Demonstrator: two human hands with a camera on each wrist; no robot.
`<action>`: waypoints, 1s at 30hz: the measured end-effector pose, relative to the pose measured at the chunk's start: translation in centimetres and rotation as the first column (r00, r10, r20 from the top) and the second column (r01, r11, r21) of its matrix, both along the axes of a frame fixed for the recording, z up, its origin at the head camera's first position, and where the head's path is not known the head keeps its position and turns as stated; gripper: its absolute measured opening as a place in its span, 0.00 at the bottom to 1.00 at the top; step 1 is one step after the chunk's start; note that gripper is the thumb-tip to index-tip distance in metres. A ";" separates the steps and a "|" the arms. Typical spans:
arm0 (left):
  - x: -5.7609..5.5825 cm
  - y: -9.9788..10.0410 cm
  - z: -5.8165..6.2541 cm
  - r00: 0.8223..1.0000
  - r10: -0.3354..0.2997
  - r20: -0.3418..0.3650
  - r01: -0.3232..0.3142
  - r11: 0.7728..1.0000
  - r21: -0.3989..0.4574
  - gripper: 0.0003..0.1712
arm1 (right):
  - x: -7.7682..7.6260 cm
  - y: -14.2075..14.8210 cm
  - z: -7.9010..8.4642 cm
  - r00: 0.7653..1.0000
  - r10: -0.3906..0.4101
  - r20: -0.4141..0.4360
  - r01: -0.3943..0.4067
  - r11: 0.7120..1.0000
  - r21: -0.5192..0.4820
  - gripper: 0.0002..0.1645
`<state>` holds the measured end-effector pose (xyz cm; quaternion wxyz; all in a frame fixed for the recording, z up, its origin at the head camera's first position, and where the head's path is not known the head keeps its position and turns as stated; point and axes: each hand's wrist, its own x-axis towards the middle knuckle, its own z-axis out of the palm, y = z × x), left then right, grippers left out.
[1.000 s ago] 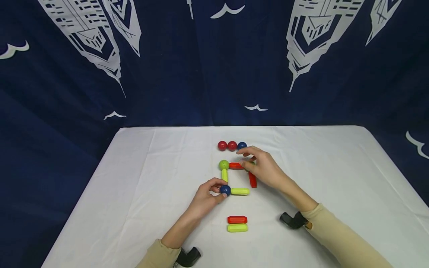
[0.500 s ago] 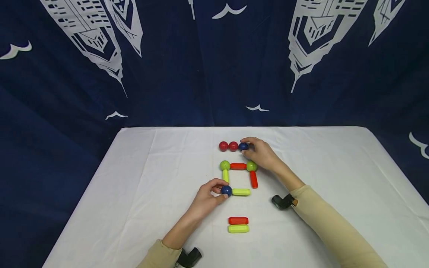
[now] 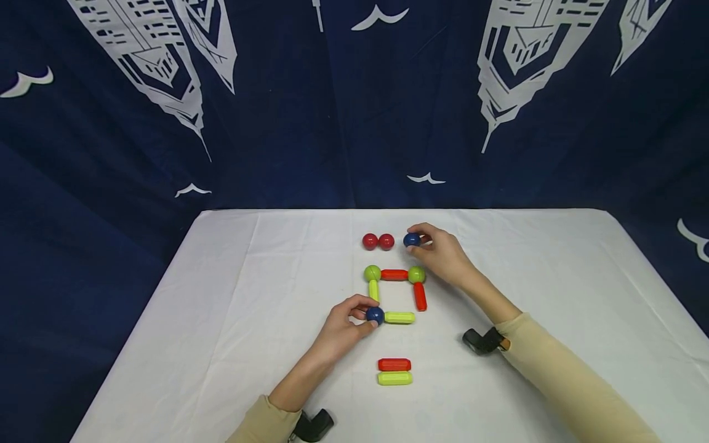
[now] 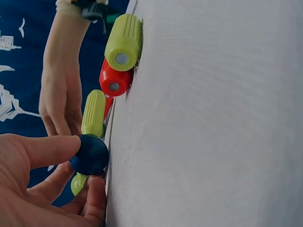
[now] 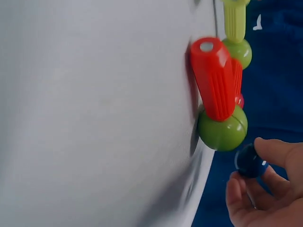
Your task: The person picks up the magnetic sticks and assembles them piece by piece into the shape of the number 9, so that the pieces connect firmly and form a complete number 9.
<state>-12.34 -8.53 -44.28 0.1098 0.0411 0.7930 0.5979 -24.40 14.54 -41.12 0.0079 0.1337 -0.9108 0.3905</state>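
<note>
Between thumb and fingers, my left hand [image 3: 343,323] pinches a blue ball [image 3: 375,315] at the near left corner of a joined shape. From that ball a yellow-green rod [image 3: 399,317] runs right, and another yellow-green rod [image 3: 373,290] runs away to a green ball [image 3: 372,273]. A red rod [image 3: 394,275] links it to a second green ball [image 3: 416,274], from which another red rod [image 3: 420,297] points toward me, its near end apart from the yellow-green rod. My right hand [image 3: 445,255] pinches a second blue ball [image 5: 250,161] behind the shape.
Two red balls [image 3: 378,241] sit side by side at the back, left of the right hand. Nearer me lie a loose red rod [image 3: 394,365] and a loose yellow-green rod [image 3: 395,378], touching along their length. A white cloth covers the table [image 3: 266,295].
My right hand has moved from the far green ball to the second blue ball, gripped it and drawn it right, away from the red balls. My left hand has stayed in place.
</note>
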 end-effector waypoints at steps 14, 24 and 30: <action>0.0 0.1 0.0 1.000 -0.002 -0.009 0.002 1.000 0.006 0.18 | 7.1 2.4 0.4 0.999 0.053 -0.001 -0.053 0.998 -0.038 0.21; 0.0 -0.1 0.1 1.000 -0.001 -0.014 0.001 1.000 0.016 0.17 | 10.6 2.7 -0.4 0.979 0.196 0.055 -0.196 0.981 -0.012 0.23; 0.1 0.0 0.0 1.000 -0.005 -0.015 0.005 1.000 0.016 0.17 | 11.2 2.4 -1.0 0.976 0.216 0.033 -0.218 0.974 0.066 0.23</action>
